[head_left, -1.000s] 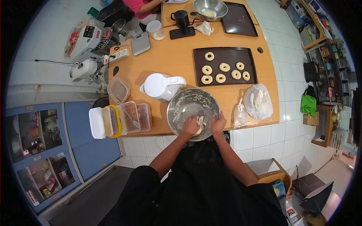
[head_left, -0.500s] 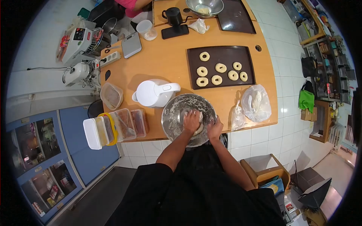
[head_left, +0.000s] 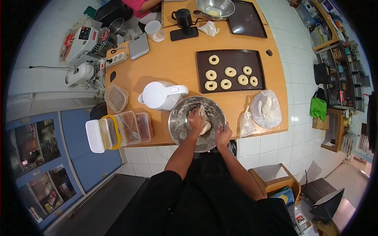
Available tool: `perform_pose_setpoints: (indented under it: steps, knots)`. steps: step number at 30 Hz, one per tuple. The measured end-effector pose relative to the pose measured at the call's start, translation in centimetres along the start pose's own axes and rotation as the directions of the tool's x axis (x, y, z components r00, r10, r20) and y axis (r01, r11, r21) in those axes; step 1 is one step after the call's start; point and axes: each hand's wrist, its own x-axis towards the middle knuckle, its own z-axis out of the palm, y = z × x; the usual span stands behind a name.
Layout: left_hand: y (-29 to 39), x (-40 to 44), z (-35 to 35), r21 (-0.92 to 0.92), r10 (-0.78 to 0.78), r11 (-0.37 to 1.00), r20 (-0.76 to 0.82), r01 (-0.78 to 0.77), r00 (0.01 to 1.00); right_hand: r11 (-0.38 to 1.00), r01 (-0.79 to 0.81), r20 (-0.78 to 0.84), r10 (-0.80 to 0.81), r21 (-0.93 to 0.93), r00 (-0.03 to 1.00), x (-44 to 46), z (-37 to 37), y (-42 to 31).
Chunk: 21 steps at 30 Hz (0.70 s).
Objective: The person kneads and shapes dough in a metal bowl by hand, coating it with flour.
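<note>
A steel mixing bowl (head_left: pixel 215 110), its inner wall smeared with sticky residue, sits at the table's near edge. Inside it is my left hand (head_left: pixel 195 120), whose dough-coated fingers point away from me toward the far wall. They look stretched out rather than wrapped round anything, though the fingertips are partly unclear. A pale lump of dough (head_left: pixel 206 128) lies beside the palm, partly hidden by my hand and wrist. My right hand (head_left: pixel 223 135) is closed on the bowl's right rim, thumb upward.
A white kettle (head_left: pixel 155 95) stands just left of the bowl. Beyond is a dark baking tray (head_left: pixel 248 59) with several dough rings. Plastic bags (head_left: pixel 266 109) lie to the right, food containers (head_left: pixel 128 128) to the left. Another person's arm (head_left: pixel 149 5) shows at the far edge.
My left hand has shifted away from me and slightly left, off the dough, exposing more of the lump. My right hand keeps its hold on the rim.
</note>
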Motion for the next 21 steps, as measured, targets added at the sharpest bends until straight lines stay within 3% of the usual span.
perform_pose_setpoints:
  steps: [3, 6, 9, 10, 13, 17, 20, 21]
  knots:
    - [0.1, -0.6, -0.8, -0.177, 0.033, 0.984, -0.005, -0.033, 0.999, 1.0, 0.018, -0.024, -0.017, 0.014, 1.0, 0.2, 0.1, -0.2]
    - [1.4, -0.5, -2.8, -0.084, 0.065, 0.996, 0.324, -0.04, 0.944, 0.998, 0.069, -0.06, -0.069, 0.001, 0.996, 0.1, 0.2, -0.1]
    - [4.7, -3.4, -6.6, -0.079, 0.112, 0.993, 0.395, -0.087, 0.912, 0.999, 0.051, -0.033, -0.051, 0.016, 0.998, 0.1, 0.1, -0.1]
    - [3.6, -5.0, -6.0, 0.027, 0.232, 0.964, 0.407, -0.265, 0.884, 0.998, 0.057, -0.03, -0.056, 0.015, 0.998, 0.2, 0.1, -0.2]
    - [3.9, -6.6, -7.7, 0.074, 0.228, 0.945, 0.552, -0.319, 0.802, 1.0, 0.026, -0.014, -0.026, -0.004, 1.0, 0.3, 0.3, -0.2]
    - [5.4, -6.7, -11.6, -0.004, 0.176, 0.975, 0.625, -0.222, 0.761, 1.0, 0.018, -0.008, -0.018, 0.014, 1.0, 0.5, 0.3, 0.0]
    - [5.3, -7.3, -12.9, -0.023, 0.342, 0.931, 0.404, -0.364, 0.848, 1.0, 0.002, 0.013, -0.002, -0.004, 1.0, 0.9, 0.6, 0.6]
    - [5.1, -7.5, -12.9, -0.023, 0.337, 0.933, 0.402, -0.358, 0.852, 0.999, 0.036, -0.014, -0.036, 0.001, 0.999, 1.0, 0.6, 0.9]
